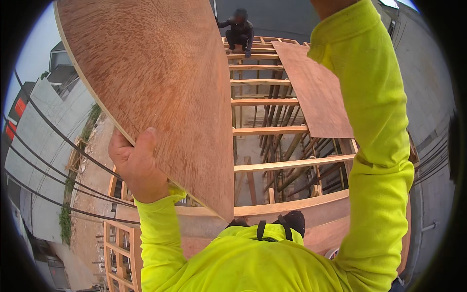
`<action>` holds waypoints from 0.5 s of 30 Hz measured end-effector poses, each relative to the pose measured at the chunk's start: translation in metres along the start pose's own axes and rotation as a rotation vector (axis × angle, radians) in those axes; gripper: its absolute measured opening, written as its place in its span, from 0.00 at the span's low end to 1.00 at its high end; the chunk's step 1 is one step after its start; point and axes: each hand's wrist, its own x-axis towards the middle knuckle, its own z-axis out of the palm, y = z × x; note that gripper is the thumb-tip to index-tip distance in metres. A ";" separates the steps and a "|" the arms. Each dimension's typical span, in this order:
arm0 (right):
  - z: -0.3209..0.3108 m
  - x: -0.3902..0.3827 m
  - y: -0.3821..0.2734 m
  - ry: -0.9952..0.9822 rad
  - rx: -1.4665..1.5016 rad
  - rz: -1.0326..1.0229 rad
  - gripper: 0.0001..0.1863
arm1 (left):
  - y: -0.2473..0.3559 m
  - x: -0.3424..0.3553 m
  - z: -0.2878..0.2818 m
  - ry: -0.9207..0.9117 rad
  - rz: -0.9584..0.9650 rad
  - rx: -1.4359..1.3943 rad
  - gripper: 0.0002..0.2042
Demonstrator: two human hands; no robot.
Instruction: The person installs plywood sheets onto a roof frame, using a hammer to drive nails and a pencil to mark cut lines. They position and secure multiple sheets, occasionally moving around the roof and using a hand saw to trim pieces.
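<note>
A large sheet of reddish-brown plywood (160, 73) stands tilted up on the left side of the view. My left hand (138, 160) is closed on its lower left edge, thumb on the broad face and fingers round the back. The sheet's lower corner comes down close to my feet, and its top runs out of the picture. My right arm reaches up along the right side. Only the wrist end of my right hand (332, 7) shows at the top edge; its fingers lie outside the view.
Ahead lies a frame of spaced wooden joists (270, 131) with deep gaps and many poles below. Another plywood sheet (316, 87) lies over the joists at right. A person (238, 31) crouches at the far end. Black cables (63, 134) pass on the left; a grey wall (430, 97) stands right.
</note>
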 end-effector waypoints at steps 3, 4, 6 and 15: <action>0.100 -0.107 -0.006 -0.046 0.546 0.158 0.23 | 0.031 0.022 -0.039 0.100 0.148 0.128 0.26; 0.120 -0.157 -0.007 -0.088 0.664 0.336 0.23 | 0.034 0.032 -0.038 0.100 0.150 0.128 0.26; 0.131 -0.287 -0.009 -0.249 0.603 1.010 0.24 | 0.026 0.047 -0.026 0.088 0.117 0.044 0.27; 0.195 -0.592 -0.195 -0.307 0.648 2.343 0.44 | 0.010 0.082 -0.042 0.297 -0.048 0.095 0.30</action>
